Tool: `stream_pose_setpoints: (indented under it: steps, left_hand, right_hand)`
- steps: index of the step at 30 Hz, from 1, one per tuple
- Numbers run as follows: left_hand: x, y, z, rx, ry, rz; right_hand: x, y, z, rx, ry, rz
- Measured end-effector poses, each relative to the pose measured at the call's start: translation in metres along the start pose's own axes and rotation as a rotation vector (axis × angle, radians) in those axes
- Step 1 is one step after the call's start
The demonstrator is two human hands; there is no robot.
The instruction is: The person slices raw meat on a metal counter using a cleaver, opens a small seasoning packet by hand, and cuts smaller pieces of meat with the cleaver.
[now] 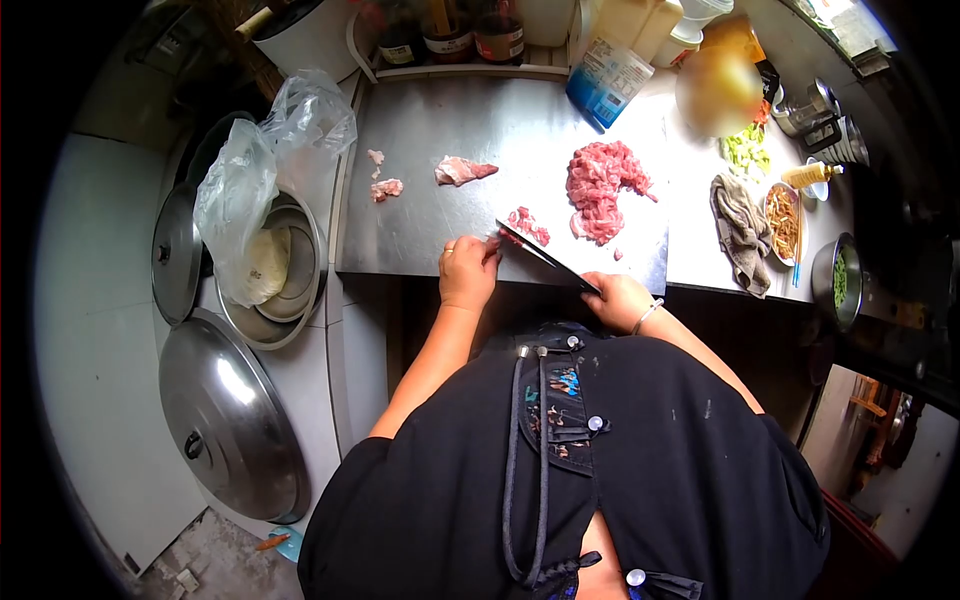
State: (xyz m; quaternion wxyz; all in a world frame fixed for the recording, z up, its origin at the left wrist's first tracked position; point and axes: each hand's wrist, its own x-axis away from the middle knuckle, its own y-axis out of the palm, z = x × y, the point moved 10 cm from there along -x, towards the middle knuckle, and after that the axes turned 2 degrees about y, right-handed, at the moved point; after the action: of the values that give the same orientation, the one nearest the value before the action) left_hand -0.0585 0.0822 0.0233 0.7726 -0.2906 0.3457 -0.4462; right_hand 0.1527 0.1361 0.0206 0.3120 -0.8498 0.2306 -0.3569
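Note:
A knife [545, 255] lies slanted over the front edge of the metal board [400, 230], its handle gripped in my right hand [618, 302]. Close to the blade's tip is my left hand [468, 272], its fingers bent together; what they press on is too small to make out. Just behind the blade sits a small heap of cut meat [528, 226]. A large pile of sliced raw meat [602, 190] rests to the right. Farther back on the left lie a meat chunk [465, 171] and small pale scraps [386, 188].
At the left are a plastic bag [237, 210], a metal basin [312, 270] and a large lid [225, 420]. Jars [447, 45] and a blue packet [608, 82] stand behind. A cloth [741, 230], a dish of shredded food [782, 222] and a bowl of greens [840, 280] are right.

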Motion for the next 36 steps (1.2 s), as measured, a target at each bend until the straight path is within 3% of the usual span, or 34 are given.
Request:
stream_pose_setpoints:
  steps: [5, 12, 17, 20, 23, 33, 36]
  left_hand:
    - [0.008, -0.009, 0.014, 0.042, 0.165, 0.104]
    - [0.013, -0.005, 0.011, 0.013, 0.189, 0.133]
    - [0.011, 0.011, 0.003, -0.088, 0.136, 0.011]
    - [0.012, 0.012, 0.001, -0.063, 0.154, 0.069]
    - [0.014, 0.018, -0.007, -0.064, 0.076, -0.006]
    - [0.011, 0.015, 0.001, -0.109, 0.146, 0.044]
    - [0.012, 0.025, 0.001, -0.073, 0.125, -0.048]
  right_hand:
    - [0.002, -0.002, -0.006, 0.001, 0.019, -0.008]
    - [-0.001, -0.009, -0.044, 0.112, -0.114, 0.071]
    - [-0.008, -0.003, -0.053, 0.232, -0.161, 0.103]
    - [-0.009, -0.003, -0.054, 0.269, -0.186, 0.113]
    - [-0.008, -0.006, -0.052, 0.311, -0.177, 0.095]
    - [-0.028, 0.007, -0.041, 0.323, -0.033, -0.115]
    - [-0.043, 0.015, -0.047, 0.341, -0.012, -0.147]
